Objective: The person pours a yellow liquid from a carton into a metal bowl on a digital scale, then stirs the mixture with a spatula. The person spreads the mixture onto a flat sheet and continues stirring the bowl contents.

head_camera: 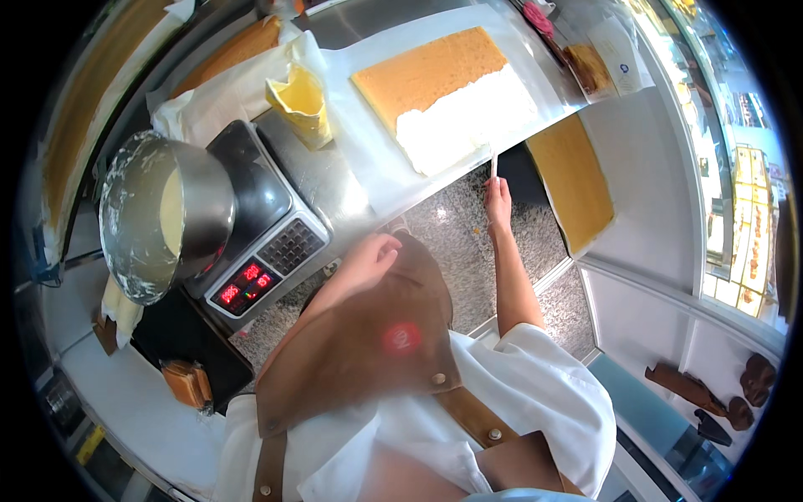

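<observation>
A rectangular sponge cake sheet (433, 69) lies on white baking paper (351, 150) on the steel counter. White cream (464, 122) covers its near part in an uneven layer; the far part is bare. My right hand (499, 199) grips the pale handle of a spreading tool (494, 164) at the counter's front edge. The tool's far end meets the bright cream, and its blade cannot be made out. Before the brown apron, my left hand (371, 257) holds nothing, its fingers loosely bent with the thumb apart.
A cream-smeared steel bowl (207, 207) stands tilted on a digital scale (270, 263). Beside it is an opened yellow packet (304, 106). Another cake sheet (574, 182) lies below the counter at right. Wrapped bread (187, 383) sits at lower left; a packaged cake piece (588, 68) lies far right.
</observation>
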Tool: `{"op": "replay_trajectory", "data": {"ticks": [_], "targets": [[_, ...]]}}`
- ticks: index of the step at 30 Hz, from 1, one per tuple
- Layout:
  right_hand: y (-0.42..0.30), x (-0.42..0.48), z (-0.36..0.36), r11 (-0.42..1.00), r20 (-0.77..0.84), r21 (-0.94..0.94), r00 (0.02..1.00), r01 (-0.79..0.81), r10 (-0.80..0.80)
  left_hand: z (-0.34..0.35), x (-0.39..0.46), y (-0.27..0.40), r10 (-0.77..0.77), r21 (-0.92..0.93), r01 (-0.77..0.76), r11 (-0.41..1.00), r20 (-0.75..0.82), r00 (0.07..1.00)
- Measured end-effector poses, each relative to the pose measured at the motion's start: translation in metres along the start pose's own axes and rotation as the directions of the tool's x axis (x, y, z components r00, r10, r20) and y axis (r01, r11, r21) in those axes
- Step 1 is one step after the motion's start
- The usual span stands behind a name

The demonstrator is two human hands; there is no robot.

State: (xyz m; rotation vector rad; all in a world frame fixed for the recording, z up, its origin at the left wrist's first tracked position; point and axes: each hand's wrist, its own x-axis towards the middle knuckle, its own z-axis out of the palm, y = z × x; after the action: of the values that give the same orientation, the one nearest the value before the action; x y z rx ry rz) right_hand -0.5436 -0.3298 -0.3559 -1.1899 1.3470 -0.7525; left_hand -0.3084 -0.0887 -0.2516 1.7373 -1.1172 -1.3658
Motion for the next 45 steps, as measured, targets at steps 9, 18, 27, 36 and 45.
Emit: {"op": "replay_trajectory", "data": {"ticks": [9,18,27,36,45], "targets": [[0.008,0.064,-0.026,0.995,-0.125,-0.085,0.99,0.057,-0.067,0.005,0.008,0.015,-0.064,0.03,0.063,0.998,0.035,0.997],[0.037,0.072,-0.036,0.95,-0.166,-0.302,0.976,0.083,-0.138,0.009,0.012,0.02,-0.158,0.008,0.158,0.987,0.032,0.987],[0.045,0.059,-0.058,0.9,-0.179,-0.434,0.976,0.036,-0.125,0.013,0.015,0.024,-0.137,0.012,0.137,0.991,0.048,0.989],[0.029,0.039,-0.08,0.795,-0.187,-0.607,0.976,-0.022,-0.116,0.014,0.017,0.024,-0.128,0.006,0.128,0.992,0.067,0.989],[0.003,-0.021,-0.124,0.958,-0.291,-0.27,0.957,-0.093,0.011,0.014,0.017,0.02,-0.087,-0.005,0.087,0.996,0.046,0.995]]}}
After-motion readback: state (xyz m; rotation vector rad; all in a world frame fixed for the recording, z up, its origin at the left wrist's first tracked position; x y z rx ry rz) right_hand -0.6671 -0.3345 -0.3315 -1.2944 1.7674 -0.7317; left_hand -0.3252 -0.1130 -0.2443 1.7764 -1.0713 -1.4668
